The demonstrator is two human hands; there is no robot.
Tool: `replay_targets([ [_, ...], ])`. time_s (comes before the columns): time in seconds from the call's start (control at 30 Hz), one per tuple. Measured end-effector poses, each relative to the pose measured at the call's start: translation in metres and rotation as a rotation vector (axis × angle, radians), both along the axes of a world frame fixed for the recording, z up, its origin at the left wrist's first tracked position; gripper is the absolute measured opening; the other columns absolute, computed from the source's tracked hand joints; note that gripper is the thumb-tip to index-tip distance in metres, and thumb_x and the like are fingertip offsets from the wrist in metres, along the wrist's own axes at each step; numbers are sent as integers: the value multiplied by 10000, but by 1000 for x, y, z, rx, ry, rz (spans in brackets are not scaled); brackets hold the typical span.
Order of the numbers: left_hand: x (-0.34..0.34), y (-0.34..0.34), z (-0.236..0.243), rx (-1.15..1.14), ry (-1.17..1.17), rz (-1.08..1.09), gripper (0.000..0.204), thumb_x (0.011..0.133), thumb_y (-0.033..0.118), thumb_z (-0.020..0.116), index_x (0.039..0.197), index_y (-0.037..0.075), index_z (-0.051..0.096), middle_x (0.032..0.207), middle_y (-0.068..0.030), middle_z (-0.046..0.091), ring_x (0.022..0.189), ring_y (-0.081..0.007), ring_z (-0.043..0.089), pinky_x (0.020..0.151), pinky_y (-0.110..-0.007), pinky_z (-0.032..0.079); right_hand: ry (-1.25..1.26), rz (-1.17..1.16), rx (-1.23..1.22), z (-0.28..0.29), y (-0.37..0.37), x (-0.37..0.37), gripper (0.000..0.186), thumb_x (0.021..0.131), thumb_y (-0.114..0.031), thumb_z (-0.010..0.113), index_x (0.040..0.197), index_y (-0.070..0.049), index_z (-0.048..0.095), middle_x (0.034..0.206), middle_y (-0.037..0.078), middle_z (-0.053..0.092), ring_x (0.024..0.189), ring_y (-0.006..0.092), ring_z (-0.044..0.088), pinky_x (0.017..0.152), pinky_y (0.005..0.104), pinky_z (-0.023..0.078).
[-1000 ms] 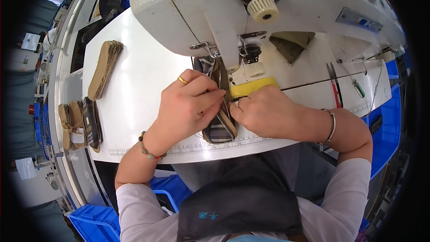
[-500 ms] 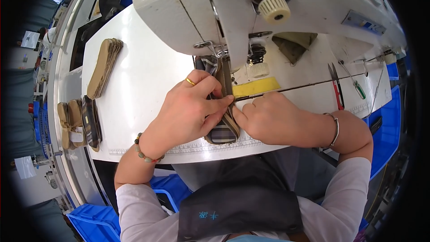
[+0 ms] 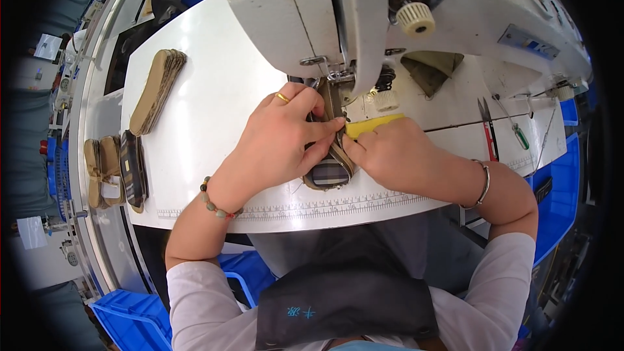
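A plaid fabric piece (image 3: pixel 330 174) with tan edging and a metal zipper lies lengthwise on the white table, its far end beneath the presser foot of the sewing machine (image 3: pixel 283 26). My left hand (image 3: pixel 279 133) rests over its left side, thumb and index finger pinching the zipper edge. Close by on the right, my right hand (image 3: pixel 403 153) has its fingers curled, thumb and index fingertip gripping the same edge. Both hands hide the middle of the piece. A yellow strip (image 3: pixel 364 127) sits on the machine bed just beyond my right hand.
Stacked tan strips (image 3: pixel 153 91) lie at the left, with tied tan bundles (image 3: pixel 103 172) and a plaid piece (image 3: pixel 132 169) nearer. Scissors (image 3: pixel 487 130) and a green-handled screwdriver (image 3: pixel 520 135) lie right. A dark olive fabric piece (image 3: pixel 432 71) sits under the machine arm. Blue bins (image 3: pixel 559 201) flank the table.
The plaid piece has slid farther under the presser foot, away from me, and both hands have moved forward with it, still pinching. The view has shifted slightly.
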State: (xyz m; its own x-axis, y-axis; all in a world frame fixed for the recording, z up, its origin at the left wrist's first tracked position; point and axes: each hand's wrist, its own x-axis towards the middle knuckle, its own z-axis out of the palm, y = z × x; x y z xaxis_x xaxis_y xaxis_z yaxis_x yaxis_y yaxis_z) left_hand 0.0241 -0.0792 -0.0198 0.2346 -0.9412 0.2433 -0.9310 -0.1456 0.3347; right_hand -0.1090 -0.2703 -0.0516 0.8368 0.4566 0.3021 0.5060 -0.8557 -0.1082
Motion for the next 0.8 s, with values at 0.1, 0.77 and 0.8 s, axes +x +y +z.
replay_targets([
  [0.1,8,-5,-6,-51,-64,17,208,800,142,774,1002,134,820,908,-33,602,917,-233,601,767,-348,527,32,-48,33,-3,-5,9,175,800,-98,650,952,-15,676,654,60,651,588,210,689,514,373,530],
  [0.77,22,24,18,-125,-169,2,452,772,479,820,623,117,593,696,13,539,809,-208,595,1100,-536,346,-37,-95,22,-2,-17,21,215,899,-128,628,1062,-62,751,622,64,645,573,230,670,503,376,487],
  [0.8,22,28,25,-95,-172,3,474,761,481,827,593,117,574,614,26,494,736,-201,586,1095,-540,352,-40,-95,26,-2,-17,20,211,900,-129,626,1052,-59,755,629,63,647,576,231,670,504,376,488],
])
